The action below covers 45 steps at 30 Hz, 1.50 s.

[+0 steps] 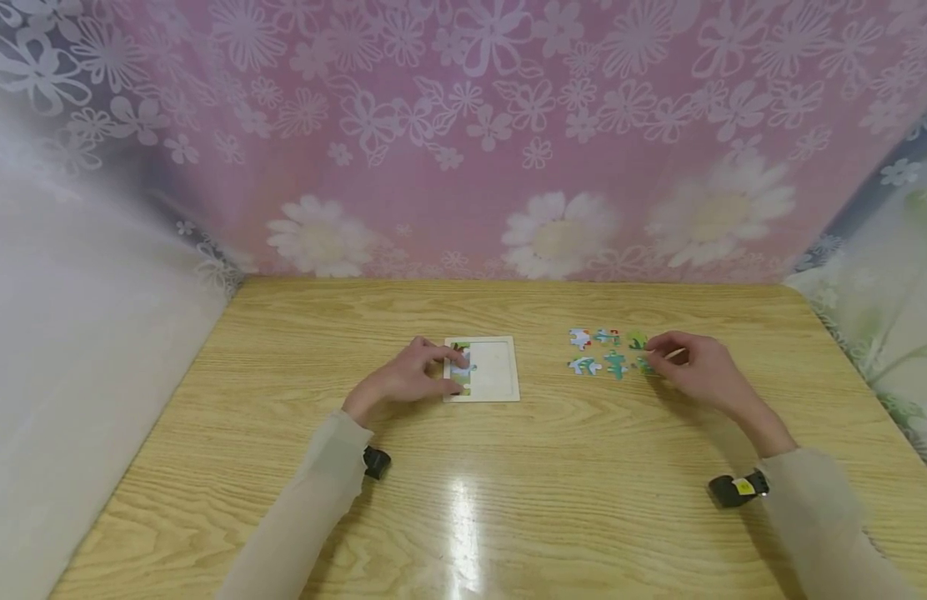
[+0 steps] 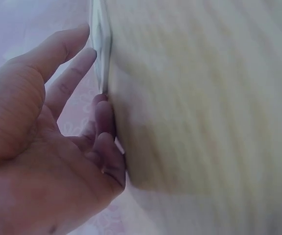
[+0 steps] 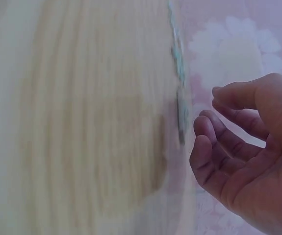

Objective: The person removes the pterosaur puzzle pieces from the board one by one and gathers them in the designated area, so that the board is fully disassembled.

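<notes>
In the head view my left hand [image 1: 413, 372] rests at the left side of a white puzzle tray [image 1: 497, 372]. Its thumb and a finger touch jigsaw pieces [image 1: 464, 377] fitted along the tray's left side, partly covered by the fingers. The left wrist view shows the tray edge [image 2: 104, 54] at the fingertips. On the right, my right hand [image 1: 696, 367] hovers beside several loose jigsaw pieces [image 1: 616, 365], closest to a green one [image 1: 637, 339]. Seen in the right wrist view, its fingers [image 3: 203, 155] curl loosely, apart from the thumb, with nothing between them.
The loose pieces lie in two rows right of the tray on a wood-grain table [image 1: 463, 467]. A pink floral curtain [image 1: 433, 150] hangs behind the table, with pale cloth [image 1: 81, 333] at the left. Black wrist cameras [image 1: 729, 492] sit under both forearms.
</notes>
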Each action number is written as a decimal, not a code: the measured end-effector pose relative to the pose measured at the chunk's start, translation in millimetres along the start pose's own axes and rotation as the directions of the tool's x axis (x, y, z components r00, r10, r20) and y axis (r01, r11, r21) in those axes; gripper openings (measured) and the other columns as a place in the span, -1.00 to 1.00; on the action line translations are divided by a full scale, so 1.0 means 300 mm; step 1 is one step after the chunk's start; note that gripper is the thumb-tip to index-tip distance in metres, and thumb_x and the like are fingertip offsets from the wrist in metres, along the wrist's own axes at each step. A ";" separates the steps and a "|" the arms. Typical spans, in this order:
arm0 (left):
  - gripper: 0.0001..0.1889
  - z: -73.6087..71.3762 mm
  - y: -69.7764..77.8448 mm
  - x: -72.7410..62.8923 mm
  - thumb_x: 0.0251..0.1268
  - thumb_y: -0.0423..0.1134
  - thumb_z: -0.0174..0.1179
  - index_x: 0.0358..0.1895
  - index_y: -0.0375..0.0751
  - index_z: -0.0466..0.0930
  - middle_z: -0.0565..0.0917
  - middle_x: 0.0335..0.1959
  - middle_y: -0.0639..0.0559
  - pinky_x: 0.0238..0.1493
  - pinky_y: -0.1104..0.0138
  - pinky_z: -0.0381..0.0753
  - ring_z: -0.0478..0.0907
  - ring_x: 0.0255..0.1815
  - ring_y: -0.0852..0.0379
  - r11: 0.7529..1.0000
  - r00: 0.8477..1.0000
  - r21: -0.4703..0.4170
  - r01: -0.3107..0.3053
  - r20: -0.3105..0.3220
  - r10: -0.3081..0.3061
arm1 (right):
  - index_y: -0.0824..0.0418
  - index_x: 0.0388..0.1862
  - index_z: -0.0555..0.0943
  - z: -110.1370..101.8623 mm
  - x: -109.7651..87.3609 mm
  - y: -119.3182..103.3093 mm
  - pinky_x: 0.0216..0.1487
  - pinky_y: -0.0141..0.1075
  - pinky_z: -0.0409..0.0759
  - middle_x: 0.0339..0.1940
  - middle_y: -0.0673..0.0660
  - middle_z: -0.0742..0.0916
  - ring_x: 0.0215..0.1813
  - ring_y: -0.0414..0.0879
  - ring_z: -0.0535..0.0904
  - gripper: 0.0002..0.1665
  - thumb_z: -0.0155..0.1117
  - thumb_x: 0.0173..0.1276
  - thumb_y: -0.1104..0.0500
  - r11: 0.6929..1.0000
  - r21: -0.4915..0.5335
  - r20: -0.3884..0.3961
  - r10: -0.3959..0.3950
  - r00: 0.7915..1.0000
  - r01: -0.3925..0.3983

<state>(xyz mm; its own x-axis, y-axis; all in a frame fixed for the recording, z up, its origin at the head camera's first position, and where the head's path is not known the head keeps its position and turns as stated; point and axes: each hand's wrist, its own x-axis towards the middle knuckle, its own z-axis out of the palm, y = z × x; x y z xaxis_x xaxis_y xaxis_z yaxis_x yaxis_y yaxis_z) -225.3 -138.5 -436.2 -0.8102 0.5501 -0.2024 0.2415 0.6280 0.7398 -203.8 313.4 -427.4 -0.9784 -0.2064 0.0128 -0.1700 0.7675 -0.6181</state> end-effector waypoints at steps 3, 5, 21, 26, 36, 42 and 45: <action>-0.62 -0.016 0.006 0.001 0.45 -0.13 0.29 0.26 -0.05 0.62 0.49 -0.17 -0.11 -0.02 0.13 0.51 0.43 -0.18 -0.03 1.000 1.000 -0.013 -0.011 -0.017 0.011 | 0.24 0.10 0.66 0.013 0.008 -0.030 -0.34 -0.34 0.64 -0.08 0.27 0.76 -0.17 -0.04 0.70 -0.66 0.22 0.56 0.03 0.999 0.002 -0.010 -0.034 0.999 0.034; -0.63 -0.025 0.010 0.005 0.44 -0.14 0.30 0.25 -0.08 0.62 0.61 -0.12 -0.16 0.05 0.09 0.58 0.54 -0.13 -0.07 1.000 0.999 -0.017 -0.004 -0.036 0.003 | 0.22 0.10 0.67 0.023 0.016 -0.050 -0.33 -0.35 0.63 -0.09 0.24 0.76 -0.16 -0.03 0.70 -0.67 0.23 0.55 0.03 0.999 0.003 -0.008 -0.039 0.999 0.039; -0.45 -0.029 -0.005 0.057 0.37 -0.12 0.36 0.37 -0.12 0.48 0.53 0.23 -0.16 0.16 0.09 0.50 0.48 -0.02 0.02 0.997 0.992 -0.003 0.082 -0.100 -0.082 | 0.17 0.04 0.69 0.126 0.086 -0.174 -0.26 -0.30 0.61 -0.15 0.12 0.76 -0.16 -0.01 0.68 -0.74 0.27 0.52 0.07 0.993 0.071 0.032 -0.095 0.995 0.093; -0.42 -0.029 -0.018 0.068 0.34 -0.12 0.38 0.39 -0.10 0.46 0.51 0.24 -0.15 0.12 0.12 0.46 0.42 -0.05 0.03 0.996 0.992 -0.009 0.092 -0.087 -0.092 | 0.18 0.04 0.69 0.160 0.115 -0.216 -0.23 -0.30 0.58 -0.15 0.12 0.77 -0.17 -0.05 0.68 -0.73 0.28 0.52 0.06 0.988 0.077 0.042 -0.138 0.989 0.135; -0.41 -0.033 -0.015 0.069 0.35 -0.15 0.38 0.39 -0.15 0.44 0.47 0.20 -0.16 0.02 0.16 0.37 0.34 -0.12 0.04 0.994 0.992 -0.058 0.097 -0.071 -0.101 | 0.12 -0.05 0.71 0.240 0.174 -0.310 -0.24 -0.25 0.59 -0.22 0.08 0.75 -0.21 -0.08 0.65 -0.83 0.30 0.49 0.11 0.975 0.116 0.082 -0.199 0.976 0.189; -0.42 -0.032 -0.003 0.066 0.34 -0.17 0.39 0.38 -0.15 0.43 0.45 0.14 -0.14 -0.01 0.16 0.32 0.31 -0.17 0.06 0.991 0.991 -0.070 0.111 -0.068 -0.116 | 0.15 -0.05 0.71 0.290 0.206 -0.359 -0.22 -0.22 0.58 -0.23 0.09 0.75 -0.22 -0.08 0.66 -0.85 0.29 0.48 0.16 0.963 0.145 0.101 -0.242 0.965 0.227; -0.43 -0.032 -0.001 0.064 0.34 -0.17 0.39 0.37 -0.16 0.43 0.43 0.06 -0.12 -0.03 0.17 0.31 0.29 -0.21 0.07 0.991 0.991 -0.074 0.111 -0.067 -0.116 | 0.15 -0.05 0.71 0.317 0.220 -0.380 -0.23 -0.23 0.57 -0.22 0.09 0.75 -0.22 -0.08 0.65 -0.84 0.29 0.48 0.14 0.961 0.166 0.123 -0.242 0.962 0.220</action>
<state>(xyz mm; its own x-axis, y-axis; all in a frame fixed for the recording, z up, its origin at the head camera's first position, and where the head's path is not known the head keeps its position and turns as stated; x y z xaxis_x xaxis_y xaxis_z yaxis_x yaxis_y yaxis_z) -246.3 -133.4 -434.2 -0.8665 0.4358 -0.2436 0.1103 0.6429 0.7580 -237.8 154.6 -430.7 -0.8861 -0.4590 0.0648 -0.3593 0.5917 -0.7216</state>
